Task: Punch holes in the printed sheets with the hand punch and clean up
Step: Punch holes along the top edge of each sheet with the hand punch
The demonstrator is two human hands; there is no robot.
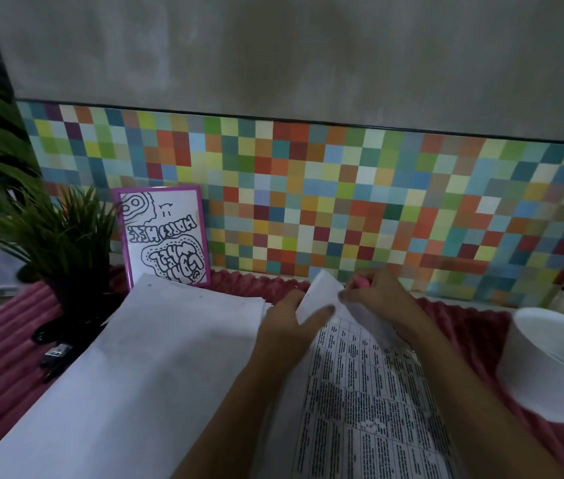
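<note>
Both hands meet at the far corner of a printed sheet (360, 392): the left hand (294, 326) pinches the lifted, curled corner, the right hand (382, 293) grips a pink hand punch (360, 282) (mostly hidden) against that edge. Blank-side sheets (156, 357) lie left of the hands; a white bowl (550, 368) sits right.

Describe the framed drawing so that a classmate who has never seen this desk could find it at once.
Start at the multicoloured checkered wall panel. At its left end, beside the spiky potted plant, a card leans upright. It alone has a purple border and black bubble lettering on white.
</note>
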